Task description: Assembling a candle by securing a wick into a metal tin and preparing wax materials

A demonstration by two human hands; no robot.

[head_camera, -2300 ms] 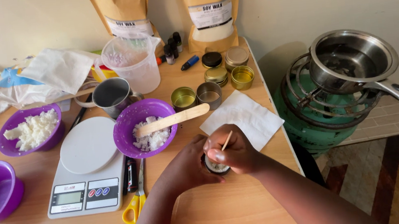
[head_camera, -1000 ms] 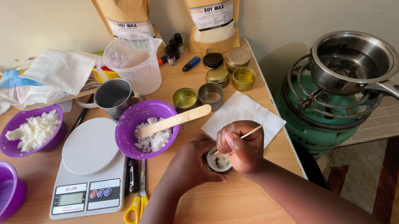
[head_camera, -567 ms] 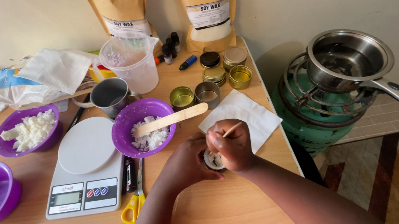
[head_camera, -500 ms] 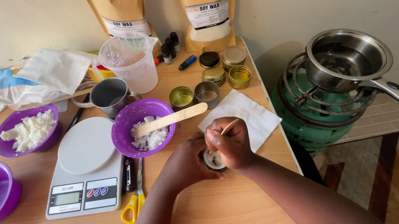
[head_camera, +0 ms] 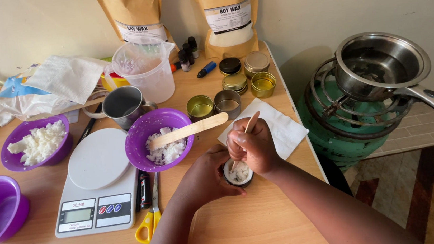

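Soft, even daylight fills the frame, bright without harsh glare. The shiny steel saucepan (head_camera: 381, 63) at the right catches pale highlights on its rim, and the round green gas burner (head_camera: 334, 126) throws a dim grey shadow up the cream wall (head_camera: 333, 4). Shadows on the light wooden tabletop (head_camera: 237, 226) are faint and short. Focus is sharp throughout; the wide lens bends straight lines at the edges.
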